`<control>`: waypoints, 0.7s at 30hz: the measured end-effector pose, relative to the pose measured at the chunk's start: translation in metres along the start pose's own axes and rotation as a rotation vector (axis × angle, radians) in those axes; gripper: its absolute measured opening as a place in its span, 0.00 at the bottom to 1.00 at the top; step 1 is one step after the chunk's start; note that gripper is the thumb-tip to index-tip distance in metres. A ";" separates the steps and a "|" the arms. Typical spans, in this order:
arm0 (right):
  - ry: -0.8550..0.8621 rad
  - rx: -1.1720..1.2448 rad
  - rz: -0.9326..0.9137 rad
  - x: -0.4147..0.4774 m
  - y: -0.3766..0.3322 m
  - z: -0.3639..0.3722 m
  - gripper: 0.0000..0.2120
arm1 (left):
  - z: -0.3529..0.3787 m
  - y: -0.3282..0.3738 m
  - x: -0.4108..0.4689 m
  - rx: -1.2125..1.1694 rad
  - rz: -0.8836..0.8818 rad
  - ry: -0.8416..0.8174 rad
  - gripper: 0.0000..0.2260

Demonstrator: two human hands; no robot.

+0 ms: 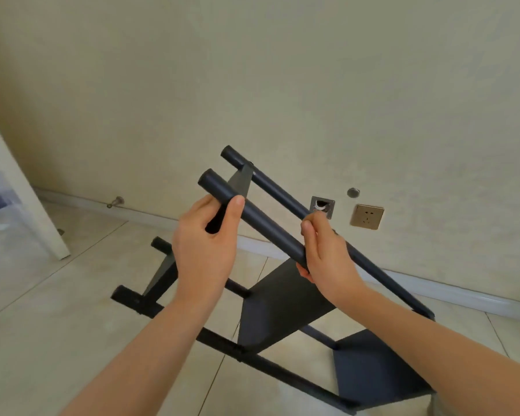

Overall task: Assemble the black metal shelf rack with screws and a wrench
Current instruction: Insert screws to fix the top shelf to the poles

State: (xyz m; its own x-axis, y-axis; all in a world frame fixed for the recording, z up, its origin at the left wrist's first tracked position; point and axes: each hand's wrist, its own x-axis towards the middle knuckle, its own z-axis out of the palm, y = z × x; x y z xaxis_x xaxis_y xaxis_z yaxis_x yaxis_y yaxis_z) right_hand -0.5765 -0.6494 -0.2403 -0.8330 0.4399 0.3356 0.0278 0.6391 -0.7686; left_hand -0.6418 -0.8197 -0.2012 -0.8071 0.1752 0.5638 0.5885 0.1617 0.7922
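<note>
The black metal shelf rack (282, 298) lies tilted on the tiled floor, with flat shelf panels fixed between round black tubes. I hold a black tube (261, 222) slanting up to the left in front of me. My left hand (206, 250) grips its upper part, thumb on top. My right hand (323, 250) grips its lower end. A second tube (276, 190) of the rack runs parallel just behind, joined to a small panel near its top. No screws or wrench show.
A cream wall stands close behind, with a gold socket (367, 216), an open wall box (322, 206) and a round cap (353, 192). A white door edge (21, 190) leans in at the left. A door stop (115, 202) sits at the skirting.
</note>
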 end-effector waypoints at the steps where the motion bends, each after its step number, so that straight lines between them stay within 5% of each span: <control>1: -0.016 -0.014 -0.024 -0.001 0.005 0.006 0.08 | -0.005 -0.010 -0.008 -0.034 -0.055 0.006 0.12; 7: -0.177 -0.162 -0.071 -0.015 0.031 0.045 0.02 | -0.030 -0.077 -0.053 -0.115 -0.368 0.004 0.17; 11: -0.292 -0.253 -0.067 -0.028 0.045 0.067 0.14 | -0.038 -0.119 -0.079 -0.174 -0.608 -0.008 0.17; 14: -0.384 -0.328 -0.087 -0.035 0.062 0.083 0.05 | -0.043 -0.151 -0.096 -0.245 -0.763 -0.035 0.23; 21: -0.445 -0.219 -0.010 -0.052 0.082 0.101 0.03 | -0.049 -0.186 -0.124 -0.371 -0.904 -0.095 0.20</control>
State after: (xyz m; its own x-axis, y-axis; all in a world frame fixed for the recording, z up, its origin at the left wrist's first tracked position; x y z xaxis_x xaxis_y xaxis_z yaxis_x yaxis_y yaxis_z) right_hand -0.5863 -0.6835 -0.3755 -0.9876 0.1518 0.0407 0.0945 0.7807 -0.6177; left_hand -0.6536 -0.9194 -0.4070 -0.9296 0.2153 -0.2991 -0.3143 -0.0394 0.9485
